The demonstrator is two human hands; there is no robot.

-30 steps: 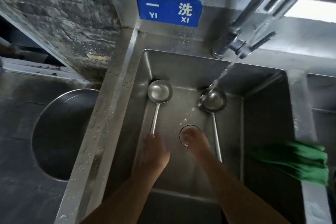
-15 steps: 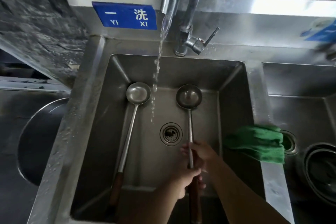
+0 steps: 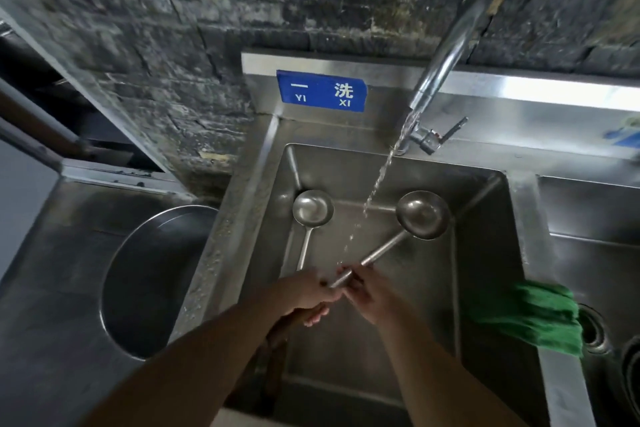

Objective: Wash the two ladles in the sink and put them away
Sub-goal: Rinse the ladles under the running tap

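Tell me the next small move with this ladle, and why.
Probably swing the held ladle leftward so its bowl sits under the water stream. Both the left hand and right hand grip its handle, but the water falls beside the bowl, missing it.

I log: crumpled green cloth (image 3: 530, 319) at 4 o'clock; blue rectangular sign with white lettering (image 3: 322, 91) at 12; round dark metal basin (image 3: 145, 288) at 9; grimy dark stone wall (image 3: 194, 45) at 11.
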